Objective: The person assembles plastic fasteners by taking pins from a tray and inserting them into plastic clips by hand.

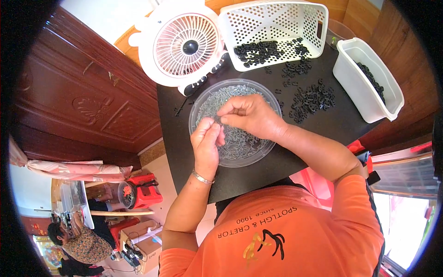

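Both my hands meet above a round clear plastic tub (pixel 196 147) full of small grey metal screws (pixel 240 147). My left hand (pixel 207 141) is closed, its thumb and fingers pinched together near the tub's middle. From the right, my right hand (pixel 253 115) comes in with thumb and forefinger pinched against the left fingertips. Whatever sits between the fingertips is too small and covered to make out. Small black plastic pieces (pixel 313 99) lie in a loose pile on the black table (pixel 184 173), to the right of the tub.
A white fan (pixel 190 46) stands behind the tub. Beside it, a perforated white basket (pixel 272 23) holds more black pieces, as does a white bin (pixel 364 87) at the right edge. Far left, another person (pixel 87 242) works at a separate table, near a cardboard box (pixel 146 240).
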Tool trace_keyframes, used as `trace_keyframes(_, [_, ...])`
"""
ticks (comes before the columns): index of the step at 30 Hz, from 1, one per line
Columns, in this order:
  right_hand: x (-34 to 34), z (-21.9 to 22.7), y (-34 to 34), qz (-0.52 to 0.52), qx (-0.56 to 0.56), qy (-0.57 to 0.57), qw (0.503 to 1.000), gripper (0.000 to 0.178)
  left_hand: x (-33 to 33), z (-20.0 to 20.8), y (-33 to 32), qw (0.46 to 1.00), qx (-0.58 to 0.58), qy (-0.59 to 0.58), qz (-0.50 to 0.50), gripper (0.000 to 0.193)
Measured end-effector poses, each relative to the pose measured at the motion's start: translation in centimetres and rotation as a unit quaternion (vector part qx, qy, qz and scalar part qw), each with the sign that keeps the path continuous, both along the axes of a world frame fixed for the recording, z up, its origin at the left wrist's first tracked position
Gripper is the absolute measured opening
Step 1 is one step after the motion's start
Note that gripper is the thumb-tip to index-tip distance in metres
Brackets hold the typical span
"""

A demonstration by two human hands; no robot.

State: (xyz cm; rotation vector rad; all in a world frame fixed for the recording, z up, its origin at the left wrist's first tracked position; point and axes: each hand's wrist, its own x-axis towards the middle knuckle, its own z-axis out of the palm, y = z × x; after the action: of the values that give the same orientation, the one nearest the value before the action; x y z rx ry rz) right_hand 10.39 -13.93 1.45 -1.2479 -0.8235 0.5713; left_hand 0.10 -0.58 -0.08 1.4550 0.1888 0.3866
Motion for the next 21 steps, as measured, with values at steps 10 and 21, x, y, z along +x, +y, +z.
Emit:
trace_keyframes(10, [-1.1, -0.5, 0.7, -0.093, -0.040, -0.176, 0.979, 0.027, 0.3, -0.3, -0.5, 0.997, -0.066, 0.001, 0.042, 0.015])
trace_keyframes(21, [-0.7, -0.1, 0.4, -0.116, -0.081, -0.257, 0.956, 0.031, 0.6, -0.4, -1.0, 0.994, -0.097, 0.001, 0.048, 0.019])
